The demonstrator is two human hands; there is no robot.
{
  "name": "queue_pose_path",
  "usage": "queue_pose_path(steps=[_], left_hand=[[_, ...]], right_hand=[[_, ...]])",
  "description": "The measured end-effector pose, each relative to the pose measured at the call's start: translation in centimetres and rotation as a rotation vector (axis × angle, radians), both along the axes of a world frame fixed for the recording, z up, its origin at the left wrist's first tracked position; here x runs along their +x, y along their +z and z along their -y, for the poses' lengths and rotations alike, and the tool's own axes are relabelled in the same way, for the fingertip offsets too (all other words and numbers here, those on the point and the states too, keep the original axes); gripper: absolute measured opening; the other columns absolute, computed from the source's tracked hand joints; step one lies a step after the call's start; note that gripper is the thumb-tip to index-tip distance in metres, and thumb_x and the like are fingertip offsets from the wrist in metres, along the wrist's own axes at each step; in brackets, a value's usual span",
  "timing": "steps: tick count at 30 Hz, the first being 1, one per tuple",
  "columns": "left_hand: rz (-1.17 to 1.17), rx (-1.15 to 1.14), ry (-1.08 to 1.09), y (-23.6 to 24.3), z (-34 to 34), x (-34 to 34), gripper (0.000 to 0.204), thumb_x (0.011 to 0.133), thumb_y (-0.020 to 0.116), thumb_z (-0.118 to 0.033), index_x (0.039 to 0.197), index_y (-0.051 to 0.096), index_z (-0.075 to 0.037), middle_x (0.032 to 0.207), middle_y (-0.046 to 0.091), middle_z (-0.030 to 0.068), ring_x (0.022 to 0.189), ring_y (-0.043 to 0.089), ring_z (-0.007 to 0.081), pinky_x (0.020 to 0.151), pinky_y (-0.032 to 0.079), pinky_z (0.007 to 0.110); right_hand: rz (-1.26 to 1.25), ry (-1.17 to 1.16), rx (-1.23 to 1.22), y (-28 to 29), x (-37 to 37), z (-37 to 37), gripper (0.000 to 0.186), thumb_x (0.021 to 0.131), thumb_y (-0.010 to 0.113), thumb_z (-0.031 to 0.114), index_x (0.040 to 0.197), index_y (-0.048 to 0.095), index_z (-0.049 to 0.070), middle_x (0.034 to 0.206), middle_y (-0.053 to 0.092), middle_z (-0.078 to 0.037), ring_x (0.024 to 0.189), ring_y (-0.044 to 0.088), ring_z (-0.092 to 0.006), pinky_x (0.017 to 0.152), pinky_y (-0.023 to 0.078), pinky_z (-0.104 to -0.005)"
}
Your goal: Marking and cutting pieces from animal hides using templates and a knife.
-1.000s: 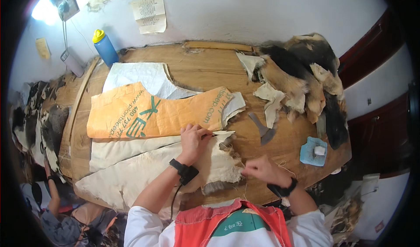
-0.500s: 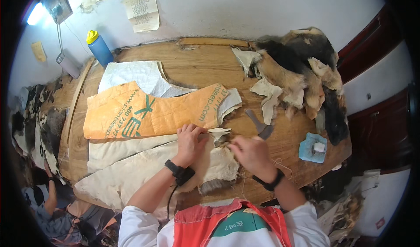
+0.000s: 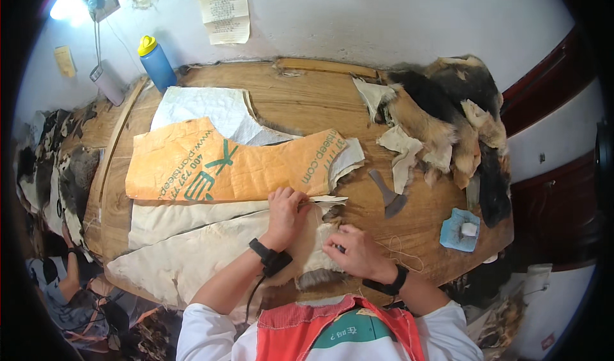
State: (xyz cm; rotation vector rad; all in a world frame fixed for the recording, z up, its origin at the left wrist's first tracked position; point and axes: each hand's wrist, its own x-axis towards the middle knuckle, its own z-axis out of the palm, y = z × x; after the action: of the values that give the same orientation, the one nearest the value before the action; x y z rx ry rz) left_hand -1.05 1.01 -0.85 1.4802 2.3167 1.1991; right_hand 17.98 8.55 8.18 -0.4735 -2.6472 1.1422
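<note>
My left hand [image 3: 286, 215] is pinched on the edge of a cream hide [image 3: 179, 265], just below an orange printed pattern sheet [image 3: 166, 166] that lies over a white cut piece [image 3: 192, 108]. The hide has fur along its ragged right end. My right hand [image 3: 352, 252] is closed over that end, below and right of the left, around something small and dark that I cannot make out. Fine loose thread [image 3: 403, 255] trails onto the wood beside it. A grey axe-shaped piece [image 3: 390, 198] lies to the right.
The wooden table [image 3: 300, 92] carries fur scraps [image 3: 441, 131] at the right, a blue block with a white lump [image 3: 453, 232], a blue bottle [image 3: 157, 67], a pale flask [image 3: 107, 86] and a wooden strip [image 3: 118, 137]. A co-worker's arm [image 3: 70, 265] shows at lower left beside more hides.
My right hand moved up and left toward the left hand, then came back down, ending left of where it started. My left hand stayed on the hide edge. The view has shifted slightly.
</note>
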Motion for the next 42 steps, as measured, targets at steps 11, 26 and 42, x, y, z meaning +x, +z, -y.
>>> queue_pose_path(steps=[11, 26, 42], left_hand=[[-0.06, -0.083, 0.027, 1.5, -0.3, 0.4, 0.013, 0.074, 0.076, -0.014, 0.086, 0.071, -0.014, 0.078, 0.063, 0.0017, 0.085, 0.058, 0.0233, 0.082, 0.036, 0.038], [-0.052, -0.074, 0.026, 1.1, -0.4, 0.1, 0.01, 0.075, 0.077, -0.017, 0.085, 0.074, -0.014, 0.079, 0.064, 0.0027, 0.085, 0.058, 0.0247, 0.083, 0.038, 0.039], [-0.055, -0.062, 0.031, 1.0, -0.4, 0.1, 0.008, 0.076, 0.073, -0.013, 0.083, 0.074, -0.014, 0.078, 0.064, 0.0028, 0.084, 0.058, 0.0241, 0.083, 0.037, 0.039]], right_hand=[[0.208, 0.278, -0.607, 4.1, 1.1, 0.7, 0.015, 0.091, 0.063, 0.016, 0.088, 0.064, 0.002, 0.069, 0.062, -0.013, 0.061, 0.062, -0.0217, 0.059, 0.047, -0.0366], [0.106, 0.642, -0.374, 8.0, 1.0, 0.8, 0.023, 0.086, 0.065, 0.027, 0.08, 0.061, 0.005, 0.066, 0.061, -0.017, 0.064, 0.062, -0.0395, 0.058, 0.048, -0.0464], [0.316, -0.418, 0.4, 4.0, 12.8, -9.2, 0.032, 0.085, 0.073, 0.026, 0.107, 0.067, 0.004, 0.081, 0.069, -0.016, 0.066, 0.066, -0.0269, 0.058, 0.048, -0.0356]])
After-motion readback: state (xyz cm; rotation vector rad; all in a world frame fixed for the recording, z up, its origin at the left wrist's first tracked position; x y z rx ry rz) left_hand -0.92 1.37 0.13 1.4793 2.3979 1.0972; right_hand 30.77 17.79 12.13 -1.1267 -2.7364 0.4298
